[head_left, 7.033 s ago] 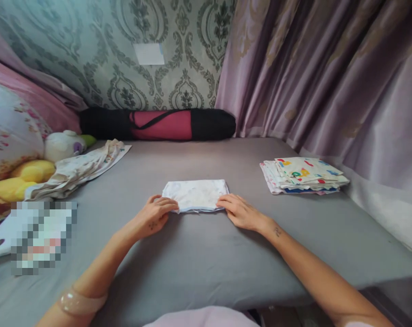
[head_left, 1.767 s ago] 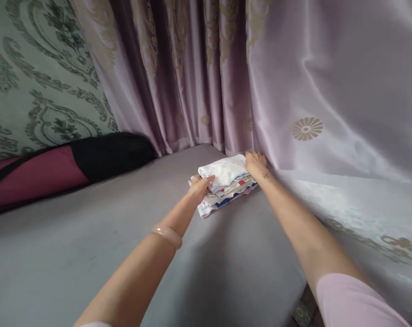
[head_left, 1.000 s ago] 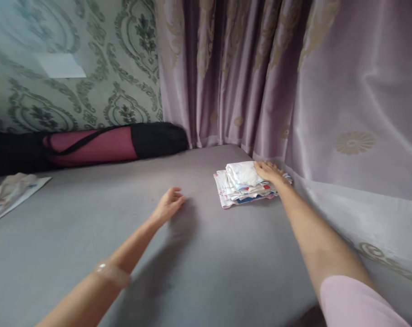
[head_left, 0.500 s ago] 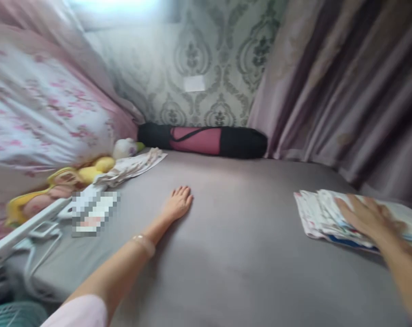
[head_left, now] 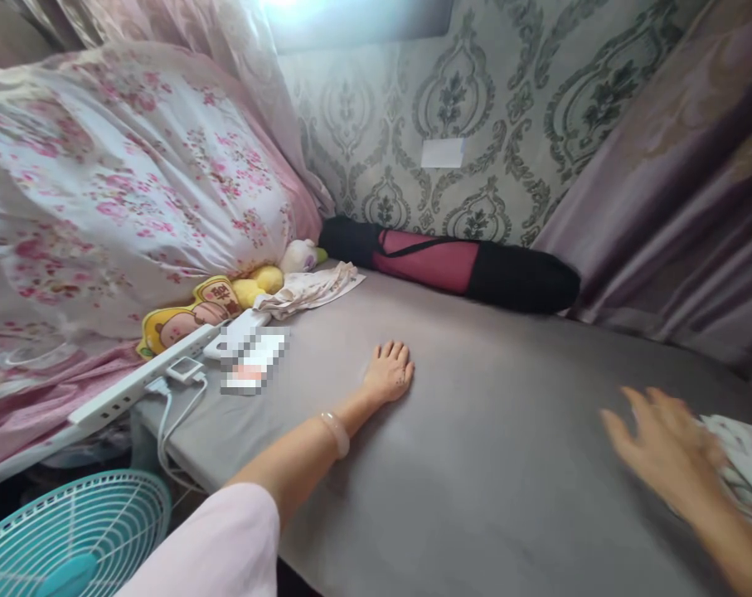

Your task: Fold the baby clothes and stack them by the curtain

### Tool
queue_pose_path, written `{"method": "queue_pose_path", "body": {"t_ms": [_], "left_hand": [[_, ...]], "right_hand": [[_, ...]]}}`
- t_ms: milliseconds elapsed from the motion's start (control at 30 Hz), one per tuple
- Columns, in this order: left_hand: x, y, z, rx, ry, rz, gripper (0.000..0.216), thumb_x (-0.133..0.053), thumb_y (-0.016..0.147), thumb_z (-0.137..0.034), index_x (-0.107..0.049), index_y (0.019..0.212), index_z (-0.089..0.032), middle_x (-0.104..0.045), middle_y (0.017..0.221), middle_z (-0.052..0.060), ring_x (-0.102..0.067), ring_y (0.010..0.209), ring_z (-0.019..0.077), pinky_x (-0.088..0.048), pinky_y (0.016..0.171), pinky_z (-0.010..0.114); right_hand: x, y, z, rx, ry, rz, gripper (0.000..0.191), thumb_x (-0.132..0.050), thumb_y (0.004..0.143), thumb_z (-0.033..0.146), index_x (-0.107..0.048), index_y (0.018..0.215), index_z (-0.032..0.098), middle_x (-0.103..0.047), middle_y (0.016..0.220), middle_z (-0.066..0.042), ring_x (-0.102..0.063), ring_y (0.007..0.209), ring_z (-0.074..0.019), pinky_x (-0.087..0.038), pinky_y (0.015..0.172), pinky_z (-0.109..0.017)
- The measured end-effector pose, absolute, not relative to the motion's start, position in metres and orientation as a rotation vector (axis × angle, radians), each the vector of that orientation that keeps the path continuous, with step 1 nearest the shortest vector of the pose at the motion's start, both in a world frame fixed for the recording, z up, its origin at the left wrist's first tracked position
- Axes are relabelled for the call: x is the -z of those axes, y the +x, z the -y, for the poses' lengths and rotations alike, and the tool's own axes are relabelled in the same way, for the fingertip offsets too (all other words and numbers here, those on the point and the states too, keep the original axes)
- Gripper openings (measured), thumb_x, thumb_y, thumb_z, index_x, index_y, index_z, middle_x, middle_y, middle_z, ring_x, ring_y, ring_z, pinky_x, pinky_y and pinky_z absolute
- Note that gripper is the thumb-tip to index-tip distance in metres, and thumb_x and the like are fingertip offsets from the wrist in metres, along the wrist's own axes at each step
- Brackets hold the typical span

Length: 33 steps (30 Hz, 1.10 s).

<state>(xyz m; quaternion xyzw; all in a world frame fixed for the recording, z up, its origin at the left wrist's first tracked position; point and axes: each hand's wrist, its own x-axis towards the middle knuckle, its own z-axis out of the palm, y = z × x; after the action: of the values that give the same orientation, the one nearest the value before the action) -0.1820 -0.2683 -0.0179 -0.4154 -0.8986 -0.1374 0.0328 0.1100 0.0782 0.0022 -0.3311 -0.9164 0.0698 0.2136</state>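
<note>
My left hand [head_left: 388, 373] lies flat and open on the grey bed sheet [head_left: 475, 464], palm down, holding nothing; a pale bangle circles its wrist. My right hand [head_left: 662, 444] hovers open at the right, fingers spread, slightly blurred, just left of the stack of folded printed cloths [head_left: 745, 464] that shows at the frame's right edge. A loose crumpled cloth [head_left: 310, 288] lies at the far left of the sheet, beyond my left hand.
A black and maroon roll bag [head_left: 468, 269] lies along the patterned wall. A floral quilt [head_left: 120, 191] and soft toys [head_left: 251, 286] pile up at the left. A white power strip [head_left: 145, 385] and a teal fan [head_left: 70, 539] sit at the bed's left edge. Purple curtains [head_left: 680, 207] hang on the right.
The folded white cloth went onto the stack at the right. My left hand then came back to the sheet's middle, my right hand lifted off the stack, and the view swung left.
</note>
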Motion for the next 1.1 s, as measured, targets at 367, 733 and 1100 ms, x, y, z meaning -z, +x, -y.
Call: {"method": "queue_pose_path", "body": {"t_ms": [367,733,1100], "left_hand": [[-0.002,-0.213,0.280,0.642,-1.466,2.765,0.034,-0.048,0.092,-0.035,-0.064,0.117,-0.018,-0.063,0.128,0.010,-0.054,0.121,0.0263,-0.038,0.104,0.041],[-0.063,-0.346,0.375,0.556,-0.528,2.826,0.043,-0.051,0.082,-0.023,-0.059,0.122,-0.006,-0.055,0.129,0.025,-0.046,0.124,0.0401,-0.036,0.102,0.053],[-0.080,-0.385,0.433,0.684,-0.104,2.920,0.019,-0.070,0.067,-0.025,-0.058,0.077,-0.015,-0.060,0.074,0.004,-0.056,0.098,0.0307,-0.039,0.087,0.041]], "right_hand": [[0.005,-0.046,0.174,-0.353,-0.617,3.127,0.062,-0.022,0.097,0.044,-0.033,0.151,0.015,-0.019,0.160,-0.016,-0.012,0.148,-0.0319,-0.009,0.112,-0.065],[0.006,-0.046,0.205,-0.280,-0.487,2.987,0.058,-0.027,0.099,0.042,-0.037,0.149,0.014,-0.026,0.158,-0.014,-0.019,0.146,-0.0311,-0.006,0.115,-0.057],[0.011,-0.045,0.203,-0.346,-0.472,2.935,0.058,-0.029,0.098,0.043,-0.038,0.149,0.015,-0.027,0.157,-0.014,-0.018,0.146,-0.0308,-0.005,0.115,-0.058]]}}
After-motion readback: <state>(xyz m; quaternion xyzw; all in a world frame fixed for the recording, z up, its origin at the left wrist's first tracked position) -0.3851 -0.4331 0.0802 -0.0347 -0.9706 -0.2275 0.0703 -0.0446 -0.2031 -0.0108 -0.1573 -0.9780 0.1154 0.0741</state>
